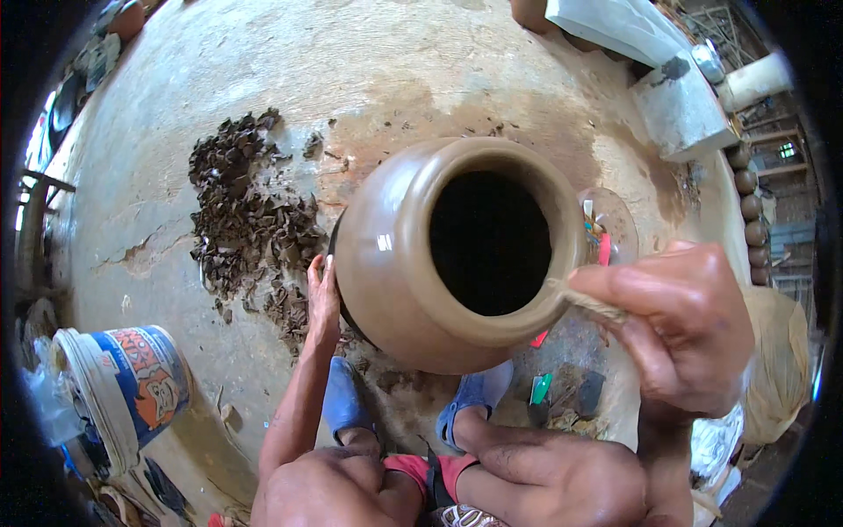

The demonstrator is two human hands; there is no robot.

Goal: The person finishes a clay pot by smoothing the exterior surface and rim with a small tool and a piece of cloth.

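Observation:
A large round brown clay pot [376, 263] stands before me, its surface wet and shiny, its wide mouth dark inside. My left hand [323, 294] lies against the pot's lower left side with its fingers stretched out, beside a dark curved edge [337, 239] under the pot. Close to the camera, my right hand [680, 321] is closed on a short piece of twisted cord [592, 304]. The cord's end is by the right part of the pot's thick rim; whether it touches the clay I cannot tell.
Dark clay scraps [250, 211] lie heaped left of the pot. A white bucket with a blue and orange label [132, 386] leans at lower left. Right of the pot are a shallow round container [619, 220] and a green scrap [540, 388]. A pale block [685, 110] stands farther back.

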